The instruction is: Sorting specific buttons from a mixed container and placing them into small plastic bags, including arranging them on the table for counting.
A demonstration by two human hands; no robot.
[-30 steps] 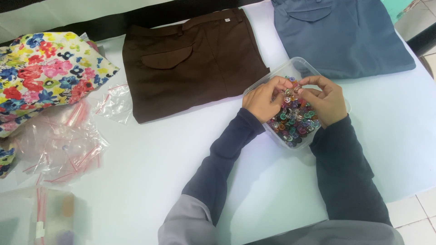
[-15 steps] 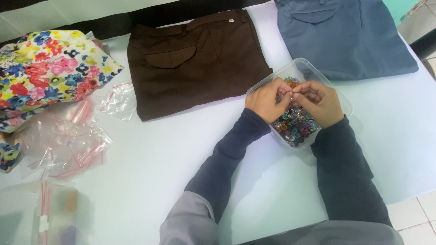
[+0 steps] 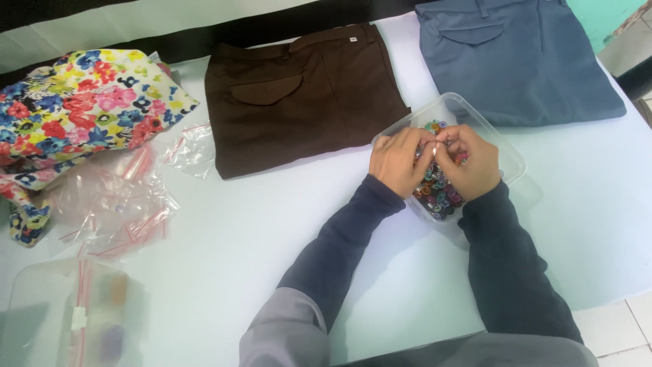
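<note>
Both the left hand [image 3: 397,162] and right hand [image 3: 473,163] pinch something tiny, too small to identify, over the clear tub [image 3: 504,153] of colourful beads [image 3: 438,194], right of the brown trousers [image 3: 302,95] on the counter [image 3: 204,272].

white table [image 3: 224,272] | brown trousers [image 3: 305,95] | blue trousers [image 3: 516,61] | floral cloth [image 3: 81,109] | clear bead tub [image 3: 509,160] | plastic bags [image 3: 115,197], contents unclear

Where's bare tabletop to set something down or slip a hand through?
Biggest bare patch of table: below the brown trousers, between the clear bags and the left hand's sleeve. Another lies right of the clear tub, below the blue trousers. Crowded: left edge with floral fabric and bags; both hands, left hand and right hand, fill the tub.
</note>
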